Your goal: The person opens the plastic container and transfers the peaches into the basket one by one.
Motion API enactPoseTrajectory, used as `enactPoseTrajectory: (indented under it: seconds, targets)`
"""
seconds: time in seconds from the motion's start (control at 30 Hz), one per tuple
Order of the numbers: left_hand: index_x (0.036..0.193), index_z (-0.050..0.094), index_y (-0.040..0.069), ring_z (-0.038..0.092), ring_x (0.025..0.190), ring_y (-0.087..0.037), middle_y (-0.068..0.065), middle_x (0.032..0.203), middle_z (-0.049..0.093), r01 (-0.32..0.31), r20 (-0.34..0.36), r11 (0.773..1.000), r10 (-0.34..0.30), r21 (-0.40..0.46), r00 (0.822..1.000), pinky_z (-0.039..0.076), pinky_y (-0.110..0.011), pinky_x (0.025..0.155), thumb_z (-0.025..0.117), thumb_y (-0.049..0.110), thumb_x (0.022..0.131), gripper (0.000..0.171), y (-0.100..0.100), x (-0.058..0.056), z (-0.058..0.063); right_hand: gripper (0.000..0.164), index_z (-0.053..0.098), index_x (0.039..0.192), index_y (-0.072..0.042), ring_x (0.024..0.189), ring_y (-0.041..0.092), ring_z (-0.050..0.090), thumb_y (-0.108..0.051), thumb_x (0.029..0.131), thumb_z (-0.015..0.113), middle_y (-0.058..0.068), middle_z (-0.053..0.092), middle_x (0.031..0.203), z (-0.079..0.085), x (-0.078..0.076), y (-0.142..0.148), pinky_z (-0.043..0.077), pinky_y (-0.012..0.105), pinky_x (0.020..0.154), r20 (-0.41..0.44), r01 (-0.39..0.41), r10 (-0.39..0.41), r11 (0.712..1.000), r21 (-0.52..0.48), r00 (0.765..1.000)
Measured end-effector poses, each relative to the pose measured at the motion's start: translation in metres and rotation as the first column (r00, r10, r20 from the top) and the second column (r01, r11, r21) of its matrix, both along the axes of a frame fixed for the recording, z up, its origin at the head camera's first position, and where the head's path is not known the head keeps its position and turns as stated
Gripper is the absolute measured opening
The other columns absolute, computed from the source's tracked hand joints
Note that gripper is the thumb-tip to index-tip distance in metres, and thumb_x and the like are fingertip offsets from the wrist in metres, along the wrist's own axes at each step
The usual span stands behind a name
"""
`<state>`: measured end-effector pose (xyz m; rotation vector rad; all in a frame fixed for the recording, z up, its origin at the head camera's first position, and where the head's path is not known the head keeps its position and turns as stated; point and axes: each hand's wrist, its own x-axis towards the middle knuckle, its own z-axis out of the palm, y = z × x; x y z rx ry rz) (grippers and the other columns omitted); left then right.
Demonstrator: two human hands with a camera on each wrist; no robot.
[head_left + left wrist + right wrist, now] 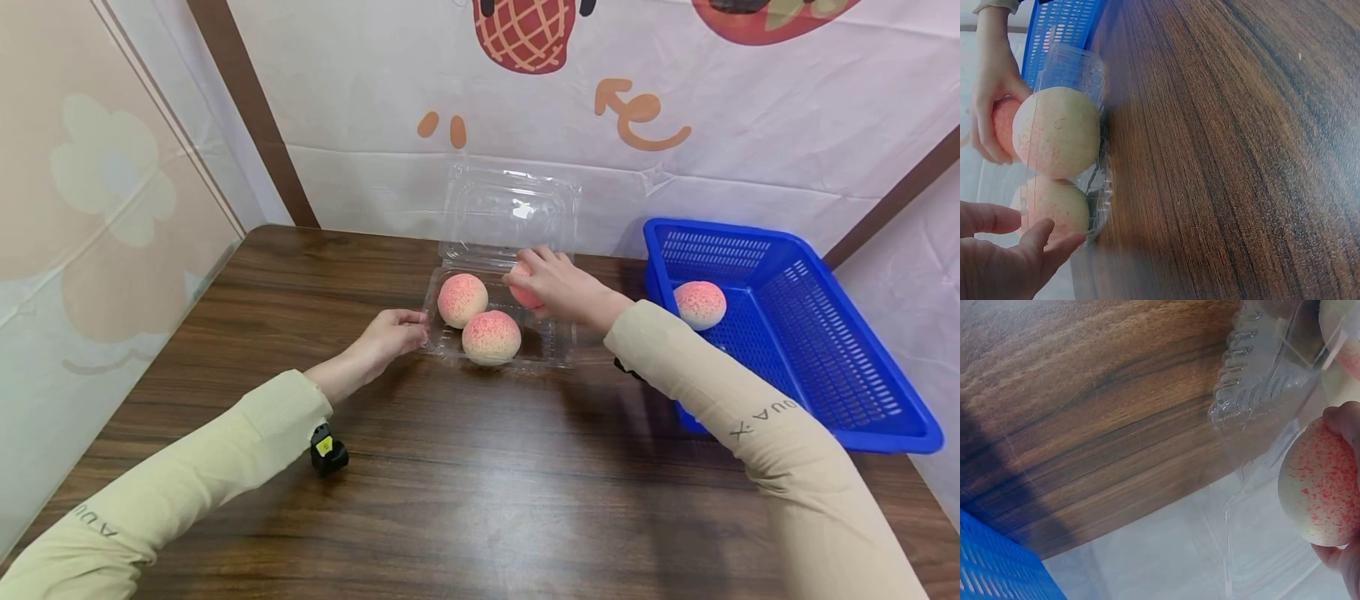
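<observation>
At the right half of the open clear clamshell (555,342), 1 pink-speckled peach (1316,487) sits within my right hand (558,287), fingers and thumb curled around it, forearm reaching in from the right. My left hand (386,340) seems to pinch the clamshell's left edge, beside 2 peaches (491,337) inside.

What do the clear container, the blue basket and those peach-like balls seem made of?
Clear container: thin, glossy plastic, judging by its see-through walls, glare and moulded ribs.
Blue basket: probably rigid moulded plastic with a slight sheen; its walls have regular slots.
Peach-like balls: matte, perhaps foam, given the pink speckling over cream; looks alone can't settle it.
</observation>
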<state>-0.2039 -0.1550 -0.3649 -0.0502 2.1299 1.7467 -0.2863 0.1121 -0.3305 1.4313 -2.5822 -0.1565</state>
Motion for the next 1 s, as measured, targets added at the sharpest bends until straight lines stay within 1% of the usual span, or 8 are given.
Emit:
enactPoseTrajectory:
  seconds: [0.17, 0.4, 0.57, 0.8, 1.0]
  targets:
    - [0.132, 0.03, -0.016, 0.042, 0.119, -0.03, -0.031, 0.13, 0.039, 0.005, -0.002, 1.0, -0.005, -0.001, 1.0, 0.037, -0.034, 0.101, 0.038, 0.0, 0.091, 0.045, -0.001, 0.001, 0.001, 0.063, 0.054, 0.119, -0.017, 0.106, 0.038, 0.041, -0.024, 0.063, 0.083, 0.018, 0.043, 0.117, 0.003, 0.0, 0.002, 0.046, 0.048, 0.077, -0.017, -0.008, 0.008, 1.0, -0.007, 1.0]
    - [0.131, 0.031, -0.016, 0.045, 0.114, -0.026, -0.03, 0.128, 0.041, -0.005, 0.002, 1.0, 0.005, -0.003, 1.0, 0.038, -0.033, 0.101, 0.039, 0.0, 0.091, 0.044, 0.0, 0.0, -0.001, 0.061, 0.054, 0.117, -0.018, 0.106, 0.038, 0.04, -0.021, 0.064, 0.082, 0.019, 0.042, 0.119, 0.004, -0.002, 0.006, 0.045, 0.048, 0.077, -0.033, -0.011, 0.011, 1.0, -0.003, 0.999]
    - [0.131, 0.031, -0.016, 0.044, 0.117, -0.028, -0.03, 0.13, 0.04, -0.004, 0.002, 1.0, 0.004, -0.005, 1.0, 0.038, -0.032, 0.1, 0.039, 0.0, 0.091, 0.044, 0.0, 0.0, -0.001, 0.06, 0.054, 0.117, -0.017, 0.107, 0.039, 0.04, -0.019, 0.064, 0.082, 0.019, 0.042, 0.119, 0.005, -0.002, 0.008, 0.045, 0.049, 0.077, -0.051, -0.022, 0.022, 1.0, 0.005, 0.998]
    - [0.132, 0.031, -0.016, 0.042, 0.119, -0.03, -0.03, 0.13, 0.04, -0.002, 0.001, 1.0, 0.002, -0.009, 1.0, 0.038, -0.033, 0.101, 0.039, 0.0, 0.091, 0.044, 0.0, 0.0, 0.001, 0.061, 0.053, 0.115, -0.017, 0.103, 0.038, 0.042, -0.019, 0.063, 0.083, 0.018, 0.043, 0.115, 0.009, -0.002, 0.011, 0.046, 0.049, 0.074, -0.086, -0.035, 0.037, 0.999, 0.032, 0.996]
    - [0.131, 0.031, -0.017, 0.043, 0.117, -0.029, -0.031, 0.13, 0.04, -0.006, -0.001, 1.0, 0.006, -0.007, 1.0, 0.038, -0.032, 0.1, 0.04, 0.0, 0.091, 0.044, 0.001, 0.001, 0.001, 0.056, 0.051, 0.111, -0.016, 0.103, 0.037, 0.041, -0.02, 0.064, 0.081, 0.017, 0.043, 0.114, 0.011, -0.003, 0.014, 0.045, 0.048, 0.075, -0.097, -0.021, 0.025, 0.999, 0.039, 0.995]
